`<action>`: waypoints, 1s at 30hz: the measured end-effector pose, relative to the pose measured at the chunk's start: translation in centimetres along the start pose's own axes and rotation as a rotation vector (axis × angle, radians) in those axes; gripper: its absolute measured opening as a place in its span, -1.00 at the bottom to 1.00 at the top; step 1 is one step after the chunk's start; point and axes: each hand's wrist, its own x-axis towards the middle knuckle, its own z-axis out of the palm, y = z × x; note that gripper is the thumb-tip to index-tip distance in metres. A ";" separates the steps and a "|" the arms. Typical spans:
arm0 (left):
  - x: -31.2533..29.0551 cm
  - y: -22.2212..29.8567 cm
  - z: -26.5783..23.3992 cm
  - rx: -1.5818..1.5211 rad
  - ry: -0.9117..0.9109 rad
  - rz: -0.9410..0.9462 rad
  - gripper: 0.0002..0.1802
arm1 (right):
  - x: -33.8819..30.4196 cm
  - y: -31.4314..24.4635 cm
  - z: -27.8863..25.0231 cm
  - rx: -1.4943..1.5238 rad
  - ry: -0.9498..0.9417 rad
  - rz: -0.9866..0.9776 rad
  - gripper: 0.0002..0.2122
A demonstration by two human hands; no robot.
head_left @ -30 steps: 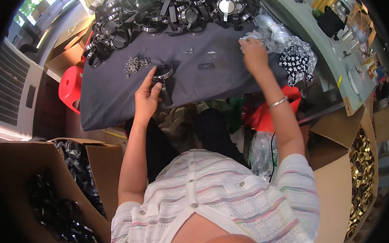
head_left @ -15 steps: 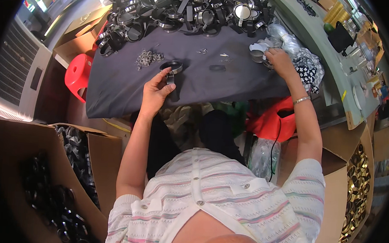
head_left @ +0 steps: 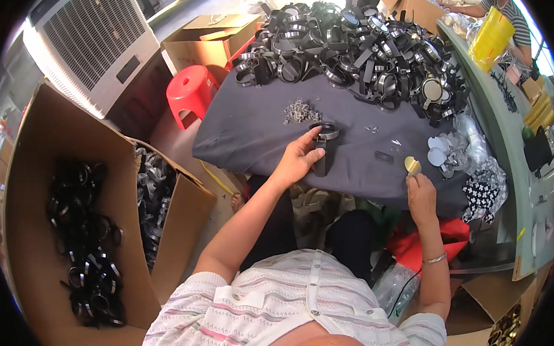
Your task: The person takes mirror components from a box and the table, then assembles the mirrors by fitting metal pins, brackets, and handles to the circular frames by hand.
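Observation:
My left hand (head_left: 298,160) is closed on a black watch with a round metal-rimmed case (head_left: 327,132), its dark strap hanging down toward the table's front edge. Between the fingertips of my right hand (head_left: 421,196) is a small round gold-coloured disc (head_left: 411,164), held above the cloth. Pale round discs (head_left: 438,151) lie to the right of it among clear plastic. A heap of small metal pieces (head_left: 301,111) rests behind the watch. A flat dark piece (head_left: 384,157) lies on the cloth between my hands, with a few tiny bits (head_left: 396,142) near it.
A large pile of black watches (head_left: 352,48) covers the back of the dark cloth-covered table (head_left: 241,130). At left are a red stool (head_left: 190,90) and a cardboard box (head_left: 33,223) holding more watches. A greenish bench (head_left: 505,116) runs along the right; another person (head_left: 522,32) is beyond it.
My right hand has moved away from the pale discs toward my left hand, now with the gold-coloured disc showing in its fingers. The left still grips the watch. The whole view has shifted.

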 end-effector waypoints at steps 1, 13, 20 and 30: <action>0.2 -0.1 -0.1 0.001 -0.033 0.002 -0.38 | 0.1 0.2 -0.1 0.015 -0.004 0.025 -0.94; 0.5 -1.1 0.6 0.052 0.036 0.095 -0.29 | 2.6 -1.4 0.5 0.049 0.274 0.131 -0.89; 0.4 -1.1 0.2 0.021 0.025 0.037 -0.29 | 4.0 -3.1 0.9 0.091 0.263 0.145 -0.92; 0.3 -0.4 0.2 0.041 0.026 0.041 -0.25 | 7.3 -5.9 0.8 0.229 0.353 0.089 -0.90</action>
